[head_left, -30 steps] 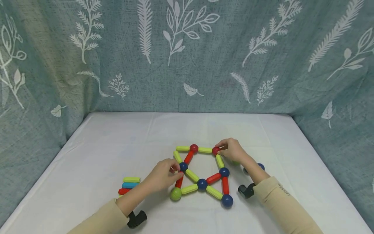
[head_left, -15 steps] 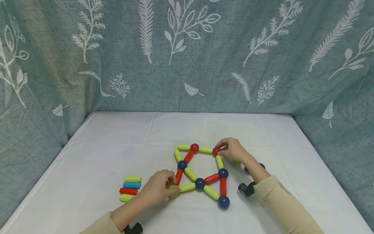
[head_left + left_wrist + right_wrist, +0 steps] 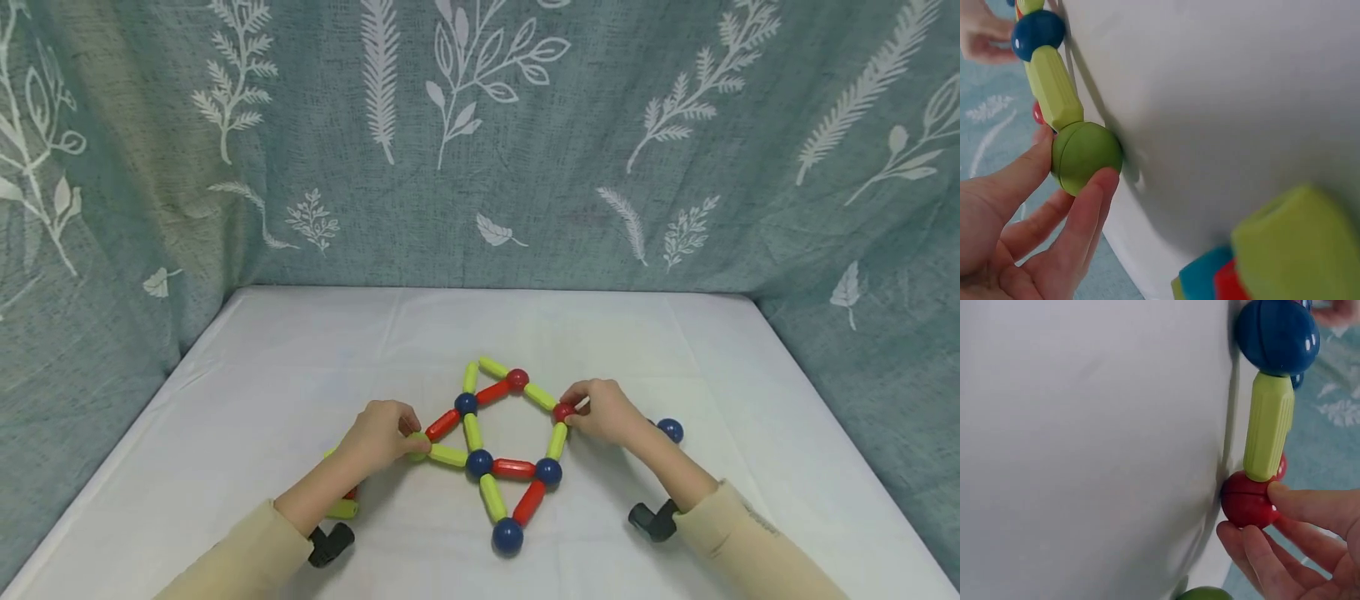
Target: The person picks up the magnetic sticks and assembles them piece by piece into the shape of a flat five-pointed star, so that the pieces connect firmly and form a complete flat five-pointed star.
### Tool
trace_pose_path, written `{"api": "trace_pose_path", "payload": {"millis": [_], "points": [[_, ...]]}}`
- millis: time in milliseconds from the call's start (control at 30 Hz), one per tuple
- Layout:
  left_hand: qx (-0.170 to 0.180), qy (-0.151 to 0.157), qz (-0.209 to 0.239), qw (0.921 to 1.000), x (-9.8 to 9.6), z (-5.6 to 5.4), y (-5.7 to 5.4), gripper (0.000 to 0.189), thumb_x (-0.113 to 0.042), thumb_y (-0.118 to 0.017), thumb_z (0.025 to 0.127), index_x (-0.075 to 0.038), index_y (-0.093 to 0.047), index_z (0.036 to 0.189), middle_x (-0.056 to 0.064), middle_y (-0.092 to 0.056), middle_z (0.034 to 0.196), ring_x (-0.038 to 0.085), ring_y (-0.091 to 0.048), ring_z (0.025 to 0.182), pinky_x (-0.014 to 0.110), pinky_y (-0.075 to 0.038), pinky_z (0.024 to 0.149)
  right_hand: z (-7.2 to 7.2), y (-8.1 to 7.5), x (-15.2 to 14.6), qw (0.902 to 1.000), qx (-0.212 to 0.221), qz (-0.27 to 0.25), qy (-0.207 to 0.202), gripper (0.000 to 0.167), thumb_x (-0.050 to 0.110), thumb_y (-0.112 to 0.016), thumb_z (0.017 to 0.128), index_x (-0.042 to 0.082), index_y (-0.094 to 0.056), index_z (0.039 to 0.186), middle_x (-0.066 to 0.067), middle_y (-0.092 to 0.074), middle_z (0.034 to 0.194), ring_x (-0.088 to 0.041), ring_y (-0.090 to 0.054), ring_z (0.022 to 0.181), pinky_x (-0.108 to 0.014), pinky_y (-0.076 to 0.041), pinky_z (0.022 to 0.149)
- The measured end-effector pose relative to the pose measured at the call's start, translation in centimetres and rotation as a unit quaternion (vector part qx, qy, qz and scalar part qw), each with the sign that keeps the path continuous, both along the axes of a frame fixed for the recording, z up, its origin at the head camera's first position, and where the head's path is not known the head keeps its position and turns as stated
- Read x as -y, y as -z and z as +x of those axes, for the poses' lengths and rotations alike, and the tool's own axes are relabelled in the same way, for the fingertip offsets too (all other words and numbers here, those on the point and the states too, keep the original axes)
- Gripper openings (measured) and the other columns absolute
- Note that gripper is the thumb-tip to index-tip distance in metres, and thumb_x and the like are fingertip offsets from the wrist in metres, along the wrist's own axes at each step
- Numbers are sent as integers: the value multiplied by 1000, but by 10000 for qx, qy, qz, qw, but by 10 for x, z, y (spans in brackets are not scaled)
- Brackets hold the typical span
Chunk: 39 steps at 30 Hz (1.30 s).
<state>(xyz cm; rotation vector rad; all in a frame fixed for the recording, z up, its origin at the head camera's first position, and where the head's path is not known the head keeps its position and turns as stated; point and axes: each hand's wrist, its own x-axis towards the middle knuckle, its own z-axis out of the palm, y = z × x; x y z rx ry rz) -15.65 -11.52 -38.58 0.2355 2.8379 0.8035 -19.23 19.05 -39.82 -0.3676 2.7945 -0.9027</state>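
A flat frame of magnetic building rods and balls lies mid-table. My left hand [image 3: 381, 433] pinches the green ball [image 3: 1087, 157] at its left corner between thumb and fingers. At the right corner, my right hand [image 3: 604, 412] grips a red ball [image 3: 1249, 500] the same way. Another red ball [image 3: 517, 380] sits at the back, and a dark blue ball [image 3: 507, 537] forms the front tip. More blue balls [image 3: 480, 464] join yellow-green rods [image 3: 493, 498] and red rods [image 3: 514, 469]. Two yellow-green rods [image 3: 470, 377] nearly meet at the back left, with no ball visible between them.
Loose rods [image 3: 342, 508] lie by the left forearm, partly hidden by it. A loose blue ball [image 3: 671, 430] sits beyond the right wrist. In the right wrist view a green ball [image 3: 1205, 594] shows at the bottom edge. A patterned curtain [image 3: 480, 167] hangs behind the white-covered table [image 3: 337, 333].
My left hand went from beside a blue ball to the green ball and took hold of it. The frame has turned clockwise: its green corner moved back and left, its front blue ball left.
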Motion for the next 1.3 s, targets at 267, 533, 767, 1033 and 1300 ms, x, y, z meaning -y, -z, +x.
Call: {"api": "trace_pose_path", "payload": {"millis": [267,533,767,1033,1300], "points": [[-24,58,-128,9999,-8,-30,-1,23,-17,-76,74,-2,-71,91,5,-67,86,18,-59,80,31,-49,67,24,1,-11,9998,-81,-202,24,13,3,-72,76,5,-66,88,-5,-64,86,-14,-62,72,-25,-52,61],[-203,194,-332,9991,-24,-52,-3,24,-14,-73,78,0,-70,97,9,-68,95,24,-61,92,35,-50,77,40,5,-21,9997,-70,-236,14,15,7,-75,73,9,-64,83,0,-62,83,-11,-61,69,-22,-51,60],[-172,136,-391,9990,-31,-63,-2,23,-13,-72,79,0,-70,97,9,-68,95,23,-61,92,34,-49,78,43,5,-23,9992,-7,-347,213,16,8,-75,73,11,-65,85,1,-63,83,-12,-60,71,-23,-51,59],[-163,105,-312,9993,-32,-66,-2,24,-14,-72,79,0,-70,98,10,-68,95,23,-61,91,34,-50,76,40,4,-27,9983,-479,-101,312,20,11,-75,74,6,-69,93,0,-65,83,-12,-57,71,-23,-48,60],[-139,37,-288,9995,-31,-66,-1,25,-15,-72,79,-1,-70,99,10,-68,97,24,-61,92,33,-50,75,26,-6,-44,9909,-1154,364,586,29,6,-78,69,1,-67,95,-15,-64,98,-33,-58,92,-43,-50,76]]}}
